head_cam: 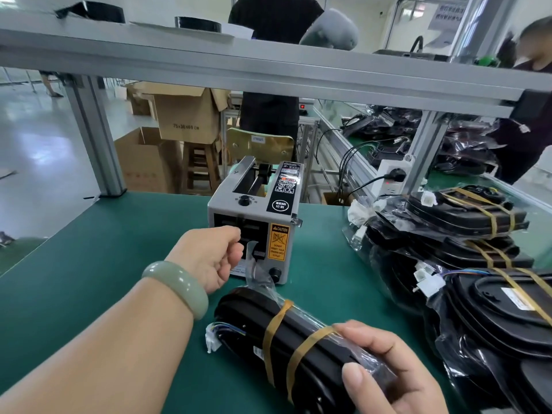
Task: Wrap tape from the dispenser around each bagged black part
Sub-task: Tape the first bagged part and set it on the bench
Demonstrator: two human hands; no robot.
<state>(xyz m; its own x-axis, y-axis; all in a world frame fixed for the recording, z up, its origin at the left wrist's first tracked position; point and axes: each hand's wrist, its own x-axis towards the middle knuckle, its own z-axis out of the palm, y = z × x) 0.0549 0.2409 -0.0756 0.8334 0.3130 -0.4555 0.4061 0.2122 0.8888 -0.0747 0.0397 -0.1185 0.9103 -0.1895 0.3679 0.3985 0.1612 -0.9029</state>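
R grip (397, 372) holds bagged part (248, 318), two bands on; L grip (209, 255) curled at dispenser (254, 204) outlet, hold unclear; taped pile (466, 213) at rt. suggests batch well along.

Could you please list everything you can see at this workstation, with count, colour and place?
mat: one, green, work surface
tape dispenser: one, grey and black, middle of the mat
held bagged part: one, black with two tan tape bands, mat's near edge
stacked bagged parts: several, black with tan tape, right of the dispenser
power strip: one, white, behind the stack
cardboard boxes: at least three, brown, beyond the mat's far edge
stool: one, wooden, under a box
rolls: two, black, upper shelf
other people: two, dark clothes, beyond the mat
bangle: one, pale green, left wrist
left hand: one, fingers curled at the dispenser's outlet, contents hidden
right hand: one, gripping the held bagged part
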